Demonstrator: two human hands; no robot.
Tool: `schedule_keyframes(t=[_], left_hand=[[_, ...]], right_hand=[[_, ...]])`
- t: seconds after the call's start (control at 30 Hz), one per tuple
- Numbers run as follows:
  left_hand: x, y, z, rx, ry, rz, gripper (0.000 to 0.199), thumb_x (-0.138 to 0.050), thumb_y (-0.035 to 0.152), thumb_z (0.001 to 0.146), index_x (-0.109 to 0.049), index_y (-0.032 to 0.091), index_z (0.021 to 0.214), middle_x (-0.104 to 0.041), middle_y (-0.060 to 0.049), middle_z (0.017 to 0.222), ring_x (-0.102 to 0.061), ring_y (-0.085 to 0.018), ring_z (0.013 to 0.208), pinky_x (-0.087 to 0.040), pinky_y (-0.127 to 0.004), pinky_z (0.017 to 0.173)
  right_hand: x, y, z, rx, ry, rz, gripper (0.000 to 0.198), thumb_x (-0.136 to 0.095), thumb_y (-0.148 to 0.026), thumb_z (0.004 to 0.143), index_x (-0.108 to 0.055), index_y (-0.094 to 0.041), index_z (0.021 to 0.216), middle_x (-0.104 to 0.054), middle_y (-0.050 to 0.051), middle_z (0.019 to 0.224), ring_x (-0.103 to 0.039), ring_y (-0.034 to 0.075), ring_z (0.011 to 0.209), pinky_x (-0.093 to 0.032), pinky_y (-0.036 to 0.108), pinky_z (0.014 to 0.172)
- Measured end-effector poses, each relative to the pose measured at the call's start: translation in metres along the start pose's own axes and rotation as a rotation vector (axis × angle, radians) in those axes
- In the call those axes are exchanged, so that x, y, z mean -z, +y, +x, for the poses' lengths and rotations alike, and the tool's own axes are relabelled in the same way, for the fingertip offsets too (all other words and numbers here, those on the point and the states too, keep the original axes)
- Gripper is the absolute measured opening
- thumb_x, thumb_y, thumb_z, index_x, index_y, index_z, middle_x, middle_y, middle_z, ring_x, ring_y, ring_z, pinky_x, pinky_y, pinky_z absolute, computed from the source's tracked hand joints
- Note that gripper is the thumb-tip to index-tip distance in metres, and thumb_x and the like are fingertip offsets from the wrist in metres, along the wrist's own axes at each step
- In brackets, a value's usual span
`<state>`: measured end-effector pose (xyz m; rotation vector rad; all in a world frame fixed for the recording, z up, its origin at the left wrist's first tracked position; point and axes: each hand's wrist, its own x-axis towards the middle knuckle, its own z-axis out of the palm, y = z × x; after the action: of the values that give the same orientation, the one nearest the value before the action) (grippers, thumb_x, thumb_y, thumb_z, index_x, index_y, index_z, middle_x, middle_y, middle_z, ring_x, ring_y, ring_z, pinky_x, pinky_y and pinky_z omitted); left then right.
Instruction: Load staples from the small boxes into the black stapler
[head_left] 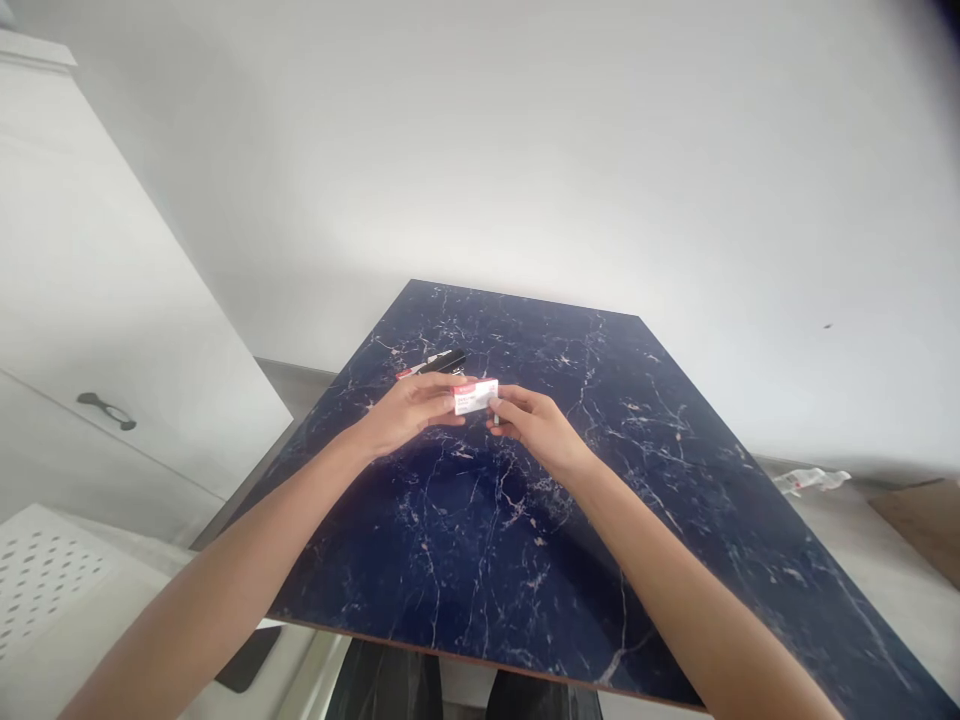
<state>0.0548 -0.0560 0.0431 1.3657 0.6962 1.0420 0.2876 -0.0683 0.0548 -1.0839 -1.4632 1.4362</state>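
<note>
Between both hands is a small red-and-white printed box (474, 398), held above the table with its print facing me. My left hand (416, 410) is closed on the box's left end, fingers and thumb pinching it. At the opposite end, my right hand (529, 420) grips it with the thumb in front. A small greyish bit shows under the right thumb; I cannot make out what it is. Just behind my left hand lies a black object (448, 361) that looks like a stapler, partly hidden. Beside it is a red-and-white piece (409, 371).
The table (480, 560) has a dark blue marbled top and stands against a white wall. A white cabinet (112, 300) is at the left, above a white perforated surface (45, 580). Crumpled clear plastic (814, 481) and brown cardboard (926, 520) lie on the right.
</note>
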Motion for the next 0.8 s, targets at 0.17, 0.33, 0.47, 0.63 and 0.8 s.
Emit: schedule_keyframes(t=[0.17,0.33,0.47,0.63,0.8], left_hand=[[-0.020,-0.011,-0.002,0.041,0.001,0.064,0.035,-0.081,0.040,0.082,-0.079,0.027,0.114,-0.072,-0.010,0.128,-0.071,-0.030,0.112,-0.064,-0.044,0.088],[-0.032,-0.021,-0.001,0.050,0.200,0.174,0.030,-0.083,0.042,0.080,-0.079,0.023,0.103,-0.077,-0.010,0.116,-0.072,-0.030,0.106,-0.065,-0.038,0.077],[-0.035,-0.021,-0.001,0.082,0.165,0.125,0.033,-0.077,0.045,0.084,-0.078,0.020,0.106,-0.074,-0.012,0.121,-0.069,-0.032,0.114,-0.065,-0.042,0.083],[-0.037,-0.022,-0.001,0.040,0.241,0.246,0.032,-0.084,0.039,0.078,-0.074,0.020,0.102,-0.077,-0.010,0.111,-0.074,-0.030,0.102,-0.065,-0.043,0.082],[-0.045,-0.023,-0.003,0.021,0.316,0.266,0.030,-0.084,0.040,0.078,-0.073,0.021,0.098,-0.078,-0.010,0.107,-0.075,-0.030,0.099,-0.066,-0.041,0.077]], right_hand=[[0.013,0.014,-0.024,-0.020,0.011,0.047,0.040,-0.070,-0.040,0.091,-0.071,-0.020,0.126,-0.073,0.006,0.105,-0.068,0.014,0.084,-0.060,0.028,0.080],[0.027,0.023,-0.029,-0.033,0.028,-0.009,0.037,-0.069,-0.036,0.091,-0.072,-0.021,0.125,-0.073,0.004,0.096,-0.068,0.014,0.081,-0.061,0.028,0.078],[0.030,0.029,-0.027,-0.067,0.093,-0.045,0.031,-0.066,-0.032,0.091,-0.073,-0.021,0.120,-0.075,0.004,0.093,-0.069,0.015,0.076,-0.062,0.029,0.075],[0.039,0.024,-0.029,-0.017,0.253,-0.167,0.030,-0.071,-0.038,0.088,-0.074,-0.023,0.113,-0.077,0.004,0.088,-0.072,0.018,0.078,-0.062,0.035,0.079],[0.040,0.015,-0.035,0.195,0.493,-0.177,0.030,-0.072,-0.049,0.087,-0.073,-0.021,0.096,-0.077,0.007,0.095,-0.073,0.020,0.083,-0.060,0.035,0.082]])
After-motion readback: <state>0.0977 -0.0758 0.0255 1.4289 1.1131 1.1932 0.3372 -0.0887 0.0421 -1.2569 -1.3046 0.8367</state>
